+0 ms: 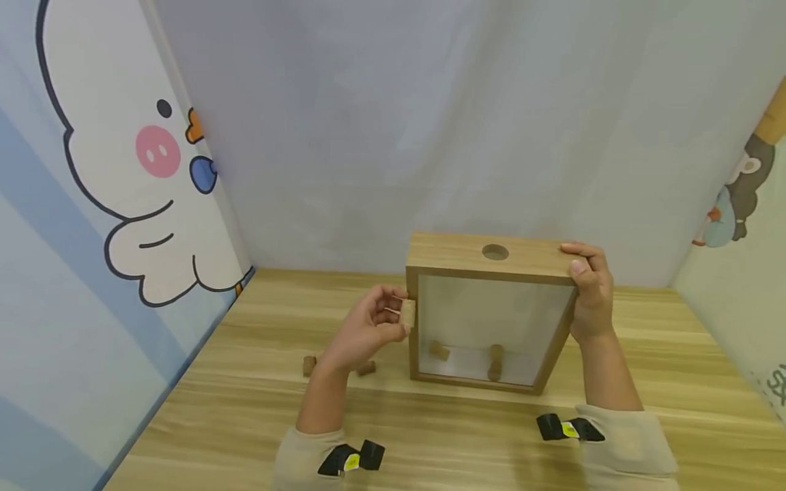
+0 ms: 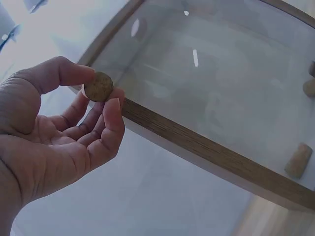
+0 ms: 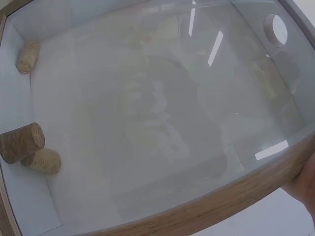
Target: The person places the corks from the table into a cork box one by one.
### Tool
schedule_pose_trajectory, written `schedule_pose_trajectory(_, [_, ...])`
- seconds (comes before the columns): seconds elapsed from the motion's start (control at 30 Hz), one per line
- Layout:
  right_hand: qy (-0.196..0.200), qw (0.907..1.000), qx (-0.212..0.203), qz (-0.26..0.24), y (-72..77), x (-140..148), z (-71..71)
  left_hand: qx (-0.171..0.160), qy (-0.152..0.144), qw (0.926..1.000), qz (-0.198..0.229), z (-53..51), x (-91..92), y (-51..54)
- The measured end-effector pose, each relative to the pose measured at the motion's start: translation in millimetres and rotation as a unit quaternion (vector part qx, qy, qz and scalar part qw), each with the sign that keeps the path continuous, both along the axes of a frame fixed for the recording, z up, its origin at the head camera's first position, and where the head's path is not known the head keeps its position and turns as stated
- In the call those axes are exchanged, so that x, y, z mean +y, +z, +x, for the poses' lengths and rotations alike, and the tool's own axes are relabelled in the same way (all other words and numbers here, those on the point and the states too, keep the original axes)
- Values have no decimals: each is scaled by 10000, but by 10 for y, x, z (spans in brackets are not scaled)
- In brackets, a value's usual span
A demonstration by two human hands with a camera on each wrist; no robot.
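Observation:
In the head view my left hand (image 1: 362, 331) is beside the left wall of a wooden shadow box (image 1: 451, 256) with a clear front. Thumb and fingertips pinch a wine cork (image 1: 408, 314); the left wrist view shows its round end (image 2: 99, 87). My right hand (image 1: 592, 293) grips the box by its top right corner. The box stands upright on the table, with a round hole (image 1: 495, 252) in its top. Behind the pane lie a cork (image 3: 28, 57) at the left and two corks touching, a darker one (image 3: 22, 142) and a lighter one (image 3: 44, 161).
Two loose corks lie on the wood-grain table (image 1: 245, 423) near my left forearm, one at the left (image 1: 310, 365) and one partly behind the wrist (image 1: 366, 368). A pale curtain (image 1: 393, 136) hangs behind. Printed cartoon panels (image 1: 117, 170) flank the table.

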State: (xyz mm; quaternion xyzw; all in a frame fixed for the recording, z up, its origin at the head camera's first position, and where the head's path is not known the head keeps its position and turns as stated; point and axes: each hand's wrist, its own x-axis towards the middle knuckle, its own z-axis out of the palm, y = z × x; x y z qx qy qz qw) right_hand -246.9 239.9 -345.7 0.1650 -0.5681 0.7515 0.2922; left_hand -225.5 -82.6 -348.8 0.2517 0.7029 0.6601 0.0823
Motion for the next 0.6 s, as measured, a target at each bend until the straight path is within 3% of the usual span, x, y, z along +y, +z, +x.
schedule_pose_trajectory(0.1, [28,10000,29,4,5,11,7,119,-52,9995,281,13,17,58])
schedule_pose_trajectory(0.3, [24,10000,23,47,4,2,23,347,113,9980,522,61,12,204])
schedule_pose_trajectory(0.5, [-40,9999,86,33,15,-19,15,944,190,9947,374,47,51,417])
schedule_pose_trajectory(0.6, [-58,9999,92,-3,14,-30,22,976,258,9945,277,45,92,520])
